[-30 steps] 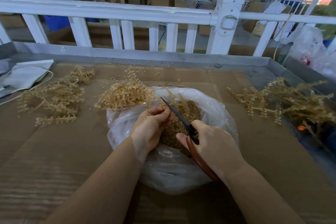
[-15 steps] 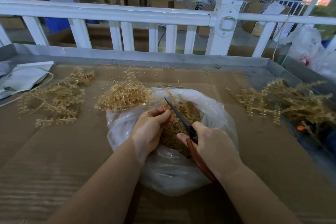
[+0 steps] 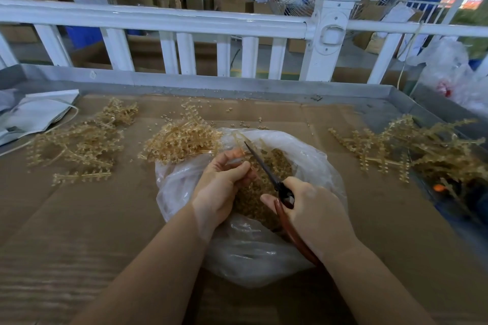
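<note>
- The left hand (image 3: 221, 187) had its fingers curled round a sprig (image 3: 233, 159), over the open bag (image 3: 250, 253).
- The right hand (image 3: 314, 211) was clamped on the scissors (image 3: 264, 166), whose tips were beside the sprig.

Scissors (image 3: 266, 169) handle loops mostly buried under right hand (image 3: 314, 210), sprig (image 3: 235, 157) pinched in left hand (image 3: 224, 183) covered by fingers (image 3: 239, 170), too small to tell, forearms cut off at bottom edge, white pouch (image 3: 34, 113) cropped at left edge, orange speck (image 3: 439, 188) blurred in shadow
</note>
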`<move>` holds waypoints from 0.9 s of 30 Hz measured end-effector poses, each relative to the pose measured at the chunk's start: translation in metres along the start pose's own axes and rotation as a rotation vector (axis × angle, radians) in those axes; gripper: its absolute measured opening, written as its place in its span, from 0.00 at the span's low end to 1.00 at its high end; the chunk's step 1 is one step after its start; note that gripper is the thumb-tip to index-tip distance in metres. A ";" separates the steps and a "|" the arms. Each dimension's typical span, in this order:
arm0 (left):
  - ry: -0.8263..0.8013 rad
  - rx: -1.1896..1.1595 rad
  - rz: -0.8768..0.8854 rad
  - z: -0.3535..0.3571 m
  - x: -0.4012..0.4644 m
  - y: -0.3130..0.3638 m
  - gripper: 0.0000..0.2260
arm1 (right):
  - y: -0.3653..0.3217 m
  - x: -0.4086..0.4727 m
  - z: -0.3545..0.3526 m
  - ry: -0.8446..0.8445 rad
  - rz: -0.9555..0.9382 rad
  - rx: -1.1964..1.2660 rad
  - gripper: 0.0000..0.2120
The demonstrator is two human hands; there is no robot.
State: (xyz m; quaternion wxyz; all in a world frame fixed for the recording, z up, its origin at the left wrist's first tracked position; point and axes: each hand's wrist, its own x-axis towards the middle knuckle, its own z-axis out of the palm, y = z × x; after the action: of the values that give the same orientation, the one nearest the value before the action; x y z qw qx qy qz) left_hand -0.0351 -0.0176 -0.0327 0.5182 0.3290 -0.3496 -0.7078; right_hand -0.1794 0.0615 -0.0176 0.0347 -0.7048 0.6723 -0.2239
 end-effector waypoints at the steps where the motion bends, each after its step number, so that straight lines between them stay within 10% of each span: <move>1: 0.016 -0.020 -0.013 0.000 0.001 0.001 0.09 | 0.000 0.000 0.001 0.004 0.000 -0.009 0.19; 27: 0.144 -0.094 -0.029 0.004 0.002 0.002 0.09 | 0.002 -0.006 -0.002 0.029 0.000 0.086 0.14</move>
State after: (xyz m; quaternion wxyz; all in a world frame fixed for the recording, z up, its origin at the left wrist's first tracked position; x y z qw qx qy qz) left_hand -0.0378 -0.0197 -0.0294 0.5465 0.3596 -0.2731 -0.7053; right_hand -0.1817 0.0676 -0.0181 0.0554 -0.6994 0.6624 -0.2628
